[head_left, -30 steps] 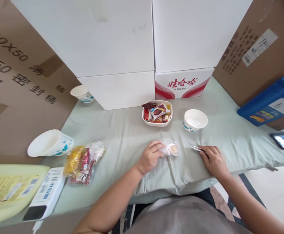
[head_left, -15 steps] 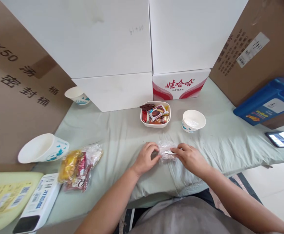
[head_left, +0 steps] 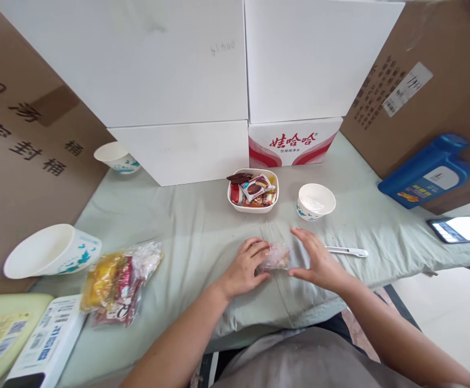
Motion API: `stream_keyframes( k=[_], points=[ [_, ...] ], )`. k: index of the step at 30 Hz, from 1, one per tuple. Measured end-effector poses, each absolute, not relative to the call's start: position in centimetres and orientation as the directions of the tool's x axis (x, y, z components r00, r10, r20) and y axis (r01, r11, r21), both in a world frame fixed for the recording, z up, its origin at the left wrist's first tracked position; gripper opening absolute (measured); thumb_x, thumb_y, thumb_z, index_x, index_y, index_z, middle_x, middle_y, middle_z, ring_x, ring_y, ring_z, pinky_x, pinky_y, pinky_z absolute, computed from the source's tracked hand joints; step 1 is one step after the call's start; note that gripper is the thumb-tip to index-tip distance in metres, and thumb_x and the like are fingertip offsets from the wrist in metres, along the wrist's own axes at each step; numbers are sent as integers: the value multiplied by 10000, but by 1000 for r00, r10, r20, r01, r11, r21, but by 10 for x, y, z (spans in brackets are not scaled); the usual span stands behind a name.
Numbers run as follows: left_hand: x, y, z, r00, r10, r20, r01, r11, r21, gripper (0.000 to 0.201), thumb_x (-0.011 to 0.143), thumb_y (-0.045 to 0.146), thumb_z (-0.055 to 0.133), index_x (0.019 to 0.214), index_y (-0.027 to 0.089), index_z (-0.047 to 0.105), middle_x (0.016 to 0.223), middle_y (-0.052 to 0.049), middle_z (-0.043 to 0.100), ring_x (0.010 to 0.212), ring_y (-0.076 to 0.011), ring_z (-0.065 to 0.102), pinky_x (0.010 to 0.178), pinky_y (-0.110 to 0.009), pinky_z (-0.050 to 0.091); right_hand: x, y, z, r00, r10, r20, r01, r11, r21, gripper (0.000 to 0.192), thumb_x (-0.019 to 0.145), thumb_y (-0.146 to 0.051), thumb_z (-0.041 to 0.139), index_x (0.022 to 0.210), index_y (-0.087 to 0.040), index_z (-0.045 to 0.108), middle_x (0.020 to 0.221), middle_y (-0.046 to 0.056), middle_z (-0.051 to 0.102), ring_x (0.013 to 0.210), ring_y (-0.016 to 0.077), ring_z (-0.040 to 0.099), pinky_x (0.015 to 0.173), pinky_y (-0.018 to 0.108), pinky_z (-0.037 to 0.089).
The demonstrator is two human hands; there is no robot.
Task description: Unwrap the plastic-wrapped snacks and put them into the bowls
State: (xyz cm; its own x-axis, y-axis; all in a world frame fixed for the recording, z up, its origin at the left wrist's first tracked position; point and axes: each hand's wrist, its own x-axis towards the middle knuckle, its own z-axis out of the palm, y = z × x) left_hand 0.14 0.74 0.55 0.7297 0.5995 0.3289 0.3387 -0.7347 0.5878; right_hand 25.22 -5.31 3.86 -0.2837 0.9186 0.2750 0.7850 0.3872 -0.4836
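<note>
A small clear plastic packet (head_left: 275, 257) with something pale inside lies on the pale green cloth (head_left: 186, 226) right in front of me. My left hand (head_left: 245, 267) pinches the packet's left end. Just right of the packet, my right hand (head_left: 317, 260) hovers with fingers spread and its thumb at the packet's right edge, holding nothing. A thin metal tool (head_left: 345, 250) lies on the cloth to the right of my right hand.
Behind the hands stand a white dish of wrapped snacks (head_left: 253, 194) and a paper bowl (head_left: 315, 200). A bag of snacks (head_left: 117, 280), a tipped paper bowl (head_left: 51, 253) and a white carton (head_left: 43, 345) lie left. Stacked boxes (head_left: 186, 81) wall the back; a phone (head_left: 461, 229) and blue container (head_left: 424, 172) lie right.
My right hand carried the metal tool to the packet, then left it on the cloth to the right and returned with spread fingers. My left hand stayed on the packet.
</note>
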Motion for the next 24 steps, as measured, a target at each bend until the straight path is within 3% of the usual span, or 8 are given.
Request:
stream_keyframes(
  k=[2,3,6,8,14,19,21,24],
  points=[
    [-1,8,6,697,615,370,308,-722,620,394,818,234,672,1208,226,618,1202,-104,649,1185,-282,532,1017,-517,455,228,-45,40,-371,885,282,718,466,-517,999,755,-535,731,1536,-223,192,1361,176,530,1256,327,496,996,523,446],
    [-2,9,6,668,634,390,292,-706,645,358,840,211,632,1198,224,620,1152,-101,665,1139,-266,559,989,-499,475,220,-41,40,-386,878,284,700,479,-530,920,791,-482,713,1526,-219,226,1272,160,591,1181,308,549,965,508,463],
    [-8,12,8,545,736,402,287,-614,735,286,873,196,577,1152,221,635,1000,-82,682,984,-219,612,883,-408,523,218,-34,37,-339,895,288,695,445,-564,413,923,-303,551,1326,-219,533,931,83,678,888,230,634,827,420,507],
    [-10,14,8,437,826,356,304,-508,806,233,875,225,583,1097,215,654,938,-67,674,895,-190,624,823,-346,529,231,-34,36,-269,915,300,685,401,-609,241,947,-255,481,1114,-216,650,880,74,675,839,206,639,776,371,515],
    [-11,21,4,143,987,74,82,-87,993,205,801,375,650,846,179,614,737,5,602,649,-117,565,617,-234,474,273,-48,40,-34,934,355,653,290,-700,172,899,-220,480,927,-227,650,901,59,693,871,204,667,772,361,537],
    [-14,27,1,-79,996,-35,-65,30,997,213,746,341,654,821,199,514,695,43,518,594,-94,510,586,-215,445,284,-52,41,61,931,360,672,228,-705,236,843,-151,425,697,-223,595,914,53,686,865,191,659,773,358,527],
    [-20,29,2,-233,970,72,21,-69,997,212,761,324,628,898,205,517,783,17,544,696,-116,552,650,-235,468,286,-52,45,101,920,378,703,203,-682,241,826,-133,420,664,-222,575,923,53,683,865,191,653,767,355,524],
    [-30,28,9,-309,832,460,344,-353,870,231,812,304,590,1009,202,527,984,-54,575,924,-175,572,804,-313,484,278,-53,57,121,882,455,730,231,-643,189,865,-149,441,810,-226,604,969,63,678,927,203,645,817,375,518]
  ],
)
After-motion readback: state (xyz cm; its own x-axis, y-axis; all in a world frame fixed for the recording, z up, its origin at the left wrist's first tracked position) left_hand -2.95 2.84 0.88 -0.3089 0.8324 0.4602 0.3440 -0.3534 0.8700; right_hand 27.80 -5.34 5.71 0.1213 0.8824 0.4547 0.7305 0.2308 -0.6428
